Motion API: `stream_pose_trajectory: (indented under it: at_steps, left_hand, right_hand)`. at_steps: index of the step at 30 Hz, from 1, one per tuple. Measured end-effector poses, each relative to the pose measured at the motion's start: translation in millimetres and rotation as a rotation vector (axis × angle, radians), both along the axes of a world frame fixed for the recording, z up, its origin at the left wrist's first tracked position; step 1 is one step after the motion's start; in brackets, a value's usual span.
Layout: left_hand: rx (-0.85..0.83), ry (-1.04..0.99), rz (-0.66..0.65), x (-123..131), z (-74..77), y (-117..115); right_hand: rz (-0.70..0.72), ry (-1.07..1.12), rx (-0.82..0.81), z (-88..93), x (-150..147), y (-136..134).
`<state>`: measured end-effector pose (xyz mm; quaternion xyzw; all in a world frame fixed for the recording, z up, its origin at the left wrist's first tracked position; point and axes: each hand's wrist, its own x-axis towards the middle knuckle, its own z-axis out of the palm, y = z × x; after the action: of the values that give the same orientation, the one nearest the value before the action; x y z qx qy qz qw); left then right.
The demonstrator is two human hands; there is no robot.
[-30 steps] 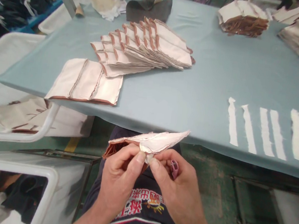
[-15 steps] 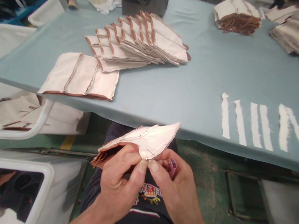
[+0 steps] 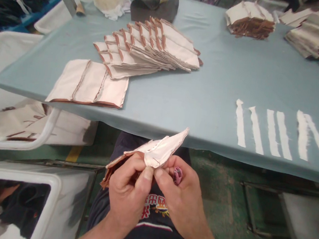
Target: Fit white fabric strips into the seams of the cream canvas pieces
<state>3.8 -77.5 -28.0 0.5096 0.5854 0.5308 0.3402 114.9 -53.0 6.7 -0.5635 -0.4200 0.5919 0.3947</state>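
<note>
A cream fabric piece [image 3: 160, 150] with brown edging is held over my lap, in front of the table edge. Its near corner is pinched between the thumb and fingers of my left hand [image 3: 128, 187]. Closed at the same corner is my right hand [image 3: 181, 191], thumb tip beside the left one. A small pink tool handle [image 3: 177, 175], perhaps of thread snips, is tucked in the right fingers; most of it is hidden. Brown material hangs from the fabric's left end.
On the blue-grey table [image 3: 207, 102] lie a fanned stack of cream pieces [image 3: 156, 46], a single flat piece [image 3: 90, 83], white strips [image 3: 273, 132] and more stacks [image 3: 250, 18] at the back right. White bins [image 3: 52, 199] with fabric stand at the left.
Both hands have shifted slightly left with the fabric piece, which is tilted a little more. The fingers stay pinched at its corner. The camera view has moved slightly.
</note>
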Motion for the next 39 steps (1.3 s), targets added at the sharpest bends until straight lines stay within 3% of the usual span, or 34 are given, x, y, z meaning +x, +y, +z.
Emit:
stream_pose_trajectory:
  at_steps: [3, 6, 10, 12, 15, 19, 25, 28, 34, 39]
  left_hand:
    - [-0.195, -0.223, -0.025, -3, -2.7, 1]
    - [-0.257, -0.326, -0.021, -10, -1.4, 2]
    - [-0.268, -0.297, -0.043, -22, 3.4, 6]
    - [-0.268, -0.247, -0.066, -29, 6.2, 8]
    - [-0.271, -0.164, -0.106, -35, 10.8, 12]
    - [-0.275, -0.146, -0.151, -39, 13.0, 16]
    - [-0.306, -0.222, -0.183, -45, 3.8, 17]
    - [-0.321, -0.266, -0.228, -47, 0.7, 19]
    - [-0.325, -0.366, -0.272, -46, 1.0, 26]
    - [-0.369, -0.423, -0.298, -48, 0.3, 31]
  right_hand:
    - [0.007, -0.057, 0.085, -7.4, -2, -4]
    - [0.064, -0.199, 0.224, -10.7, 6, -8]
    - [0.046, -0.545, 0.636, -2.9, 31, -1]
    - [0.127, -0.657, 0.793, 1.5, 43, 10]
    - [0.375, -0.657, 0.845, 3.4, 51, 30]
    - [0.592, -0.541, 0.742, 4.3, 48, 47]
    - [0.737, -0.297, 0.095, 10.9, 43, 59]
    - [0.733, -0.181, -0.065, 10.3, 42, 60]
    - [0.745, -0.113, -0.176, 9.5, 40, 62]
    - [0.773, -0.165, -0.116, 13.1, 41, 65]
